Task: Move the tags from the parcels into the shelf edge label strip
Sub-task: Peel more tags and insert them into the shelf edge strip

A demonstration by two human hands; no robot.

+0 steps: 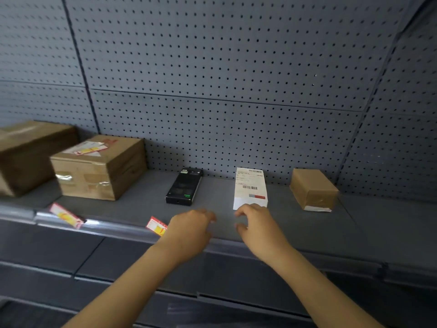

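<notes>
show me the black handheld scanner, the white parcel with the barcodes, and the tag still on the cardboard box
black handheld scanner [184,186], head view, middle of its top face.
white parcel [250,187], head view, on its label.
tag [88,148], head view, centre, atop the cardboard box [94,181].

Stockroom: pegboard shelving [224,67], parcels [99,166], scanner [183,187]

- Matt grey shelf [132,204], perforated back panel [236,67].
- Brown cardboard parcels [99,169], glossy tape patches.
- Glossy clear plastic label strip [113,227].
- Paper tags [65,215].
- Glossy black handheld device [183,187].
</notes>
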